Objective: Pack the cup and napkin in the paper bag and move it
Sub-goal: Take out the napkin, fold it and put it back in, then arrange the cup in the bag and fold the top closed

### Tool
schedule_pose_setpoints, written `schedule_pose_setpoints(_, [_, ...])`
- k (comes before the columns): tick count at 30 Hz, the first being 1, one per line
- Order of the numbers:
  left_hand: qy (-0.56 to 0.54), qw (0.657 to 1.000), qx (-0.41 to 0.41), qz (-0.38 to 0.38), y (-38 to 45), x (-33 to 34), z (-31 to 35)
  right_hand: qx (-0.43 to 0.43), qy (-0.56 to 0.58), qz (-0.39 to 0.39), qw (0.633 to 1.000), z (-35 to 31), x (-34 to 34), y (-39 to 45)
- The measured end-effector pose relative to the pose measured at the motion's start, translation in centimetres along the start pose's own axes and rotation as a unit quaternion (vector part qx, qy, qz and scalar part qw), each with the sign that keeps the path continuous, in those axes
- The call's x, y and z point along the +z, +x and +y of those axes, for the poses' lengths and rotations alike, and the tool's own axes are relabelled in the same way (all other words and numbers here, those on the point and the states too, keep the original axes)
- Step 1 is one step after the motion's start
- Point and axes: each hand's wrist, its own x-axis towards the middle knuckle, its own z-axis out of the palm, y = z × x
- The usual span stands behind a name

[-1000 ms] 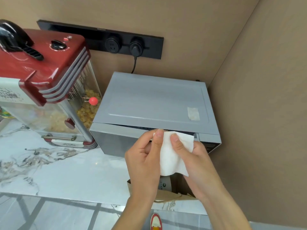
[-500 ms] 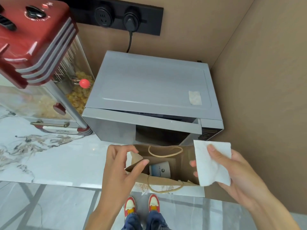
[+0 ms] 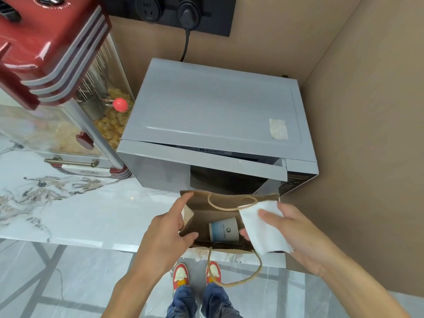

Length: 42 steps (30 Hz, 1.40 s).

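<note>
Head view showed the left hand (image 3: 168, 232) pinching the bag (image 3: 229, 198) edge, apparently to hold its mouth open. Right hand (image 3: 296, 237) gripped the napkin (image 3: 263, 228) over it. Cup (image 3: 223, 229) lay inside, on the table (image 3: 91, 214), before the microwave (image 3: 213, 111).

Quick count from what I can see: one paper bag (image 3: 199, 226) with two rope handles, one cup (image 3: 223, 230) inside it, and one napkin (image 3: 263, 228). Two hands in view, left hand (image 3: 165, 235) and right hand (image 3: 298, 235). Also two shoes (image 3: 181, 275) down on the floor. On the counter (image 3: 91, 214) there's one microwave (image 3: 215, 120) and one red popcorn machine (image 3: 57, 76). One black outlet strip (image 3: 169, 14) on the wall with two sockets I can see, maybe more cut off at the edge, and one plug (image 3: 188, 16) in it.
</note>
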Motion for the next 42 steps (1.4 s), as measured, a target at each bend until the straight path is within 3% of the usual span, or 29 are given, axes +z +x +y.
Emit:
schedule_pose_setpoints(7, [-0.015,0.997,-0.019,-0.07,-0.1,0.2,-0.3,0.055,0.069,-0.002,0.996,-0.4,2.5,1.6])
schedule_pose_setpoints(16, [-0.03,0.995,-0.004,-0.09,0.2,0.4,-0.7,0.081,-0.119,-0.042,0.989,-0.8,7.4,6.4])
schedule_pose_setpoints(23, [-0.032,0.997,0.021,-0.071,0.1,0.4,-1.5,0.081,-0.122,-0.023,0.989,0.9,10.2,10.6])
schedule_pose_setpoints(31, [-0.048,0.996,0.005,-0.071,-0.1,0.5,-1.4,0.094,-0.24,-0.074,0.963,3.3,12.0,14.4])
schedule_pose_setpoints(42, [-0.04,0.997,-0.003,-0.067,-0.3,-0.1,-1.2,0.03,-0.349,-0.095,0.932,2.8,13.6,16.2])
